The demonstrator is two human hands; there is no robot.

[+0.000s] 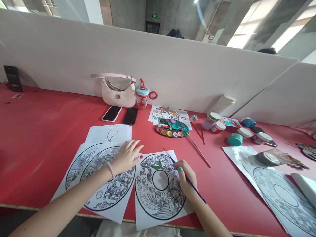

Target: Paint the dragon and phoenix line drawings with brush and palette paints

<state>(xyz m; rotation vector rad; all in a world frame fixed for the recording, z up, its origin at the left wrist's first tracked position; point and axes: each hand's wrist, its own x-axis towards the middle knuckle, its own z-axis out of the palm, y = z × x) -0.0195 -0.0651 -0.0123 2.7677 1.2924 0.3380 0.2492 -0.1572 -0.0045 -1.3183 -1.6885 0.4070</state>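
Observation:
My right hand (187, 179) pinches a thin blue-handled paintbrush (196, 190), its tip over the upper right of a printed drawing (158, 200) of a dragon and a phoenix inside a ring. A patch of green paint (157, 164) colours part of the dragon. My left hand (127, 156), fingers spread, rests on the neighbouring printed sheet (111, 210) by the edge of the drawing. Beyond both hands lies a paint palette (164, 132) with several colours in its wells; a second paintbrush (199, 151) leans with its bristles on it.
A pink handbag (118, 97), a red-and-blue cup (142, 98) and two phones (112, 113) stand or lie by the low white partition (172, 65). Several paint jars (235, 140) are at the right, near another printed sheet (266, 177). A partly coloured print (154, 115) lies under the palette.

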